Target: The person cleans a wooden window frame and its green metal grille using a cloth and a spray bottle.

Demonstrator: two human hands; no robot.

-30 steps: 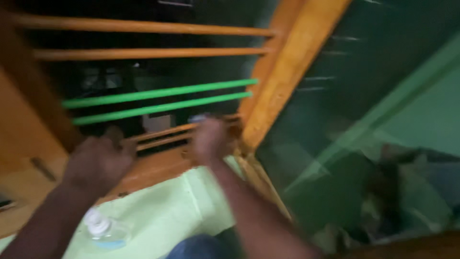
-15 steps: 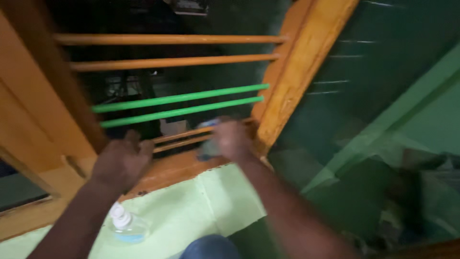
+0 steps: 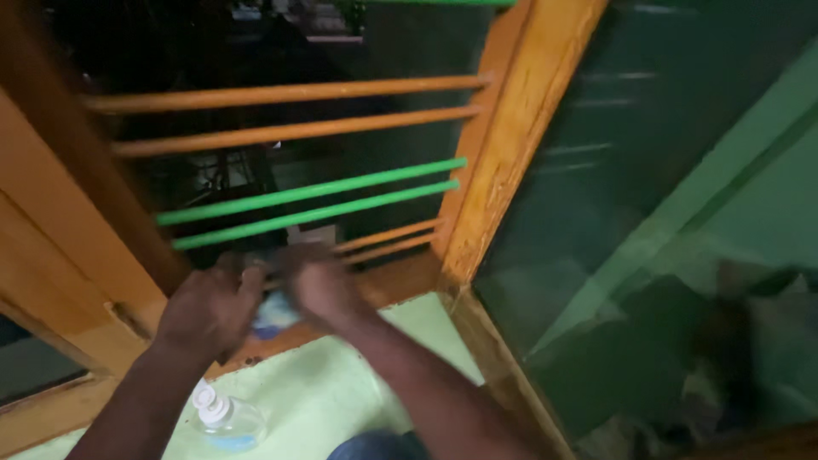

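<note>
Left hand [image 3: 207,308]: sitting lower left of centre, fingers curling loosely, forearm running down to the bottom-left edge.
Right hand [image 3: 317,285]: blurring just beside it, knuckles up, forearm angling toward bottom centre.

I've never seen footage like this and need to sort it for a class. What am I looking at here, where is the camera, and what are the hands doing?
There is no machine here: a person wears a camera on the head, so the one view looks down along their own arms. The left hand and right hand are close together at the bottom of an orange wooden window frame, which has orange bars and green bars across it. Between the hands is a small blue-and-white thing, too blurred to identify; which hand grips it is unclear. Below, on the pale green sill, lies a clear plastic bottle with a white cap.
</note>
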